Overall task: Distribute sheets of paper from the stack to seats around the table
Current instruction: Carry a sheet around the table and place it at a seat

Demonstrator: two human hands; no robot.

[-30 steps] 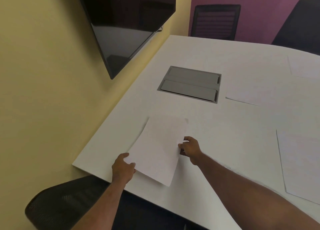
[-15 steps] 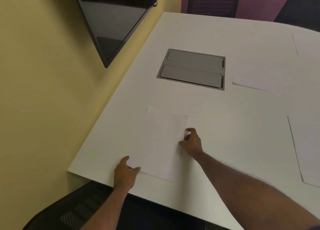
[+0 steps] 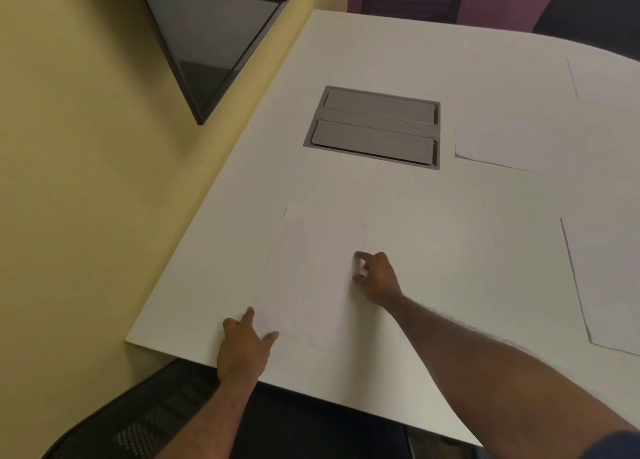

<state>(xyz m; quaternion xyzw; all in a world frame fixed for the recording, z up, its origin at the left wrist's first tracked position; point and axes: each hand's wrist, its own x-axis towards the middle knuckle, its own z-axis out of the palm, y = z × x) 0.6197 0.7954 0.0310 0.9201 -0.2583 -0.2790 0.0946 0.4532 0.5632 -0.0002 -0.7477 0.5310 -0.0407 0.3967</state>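
Note:
A white sheet of paper lies flat on the white table near its front left corner. My left hand rests at the sheet's lower left corner, fingers spread, touching its edge. My right hand sits at the sheet's right edge with fingers loosely apart and fingertips on the paper. Neither hand holds anything. Other sheets lie around the table: one right of the centre hatch, one at the right edge, one at the far right.
A grey cable hatch is set into the table's middle. A dark wall screen hangs on the yellow wall at left. A black mesh chair stands below the table's front edge. Two dark chairs stand at the far side.
The sheet was lifted and curved between both hands; it now lies flat on the table. Both hands have let go and rest at its edges. The view has tilted down.

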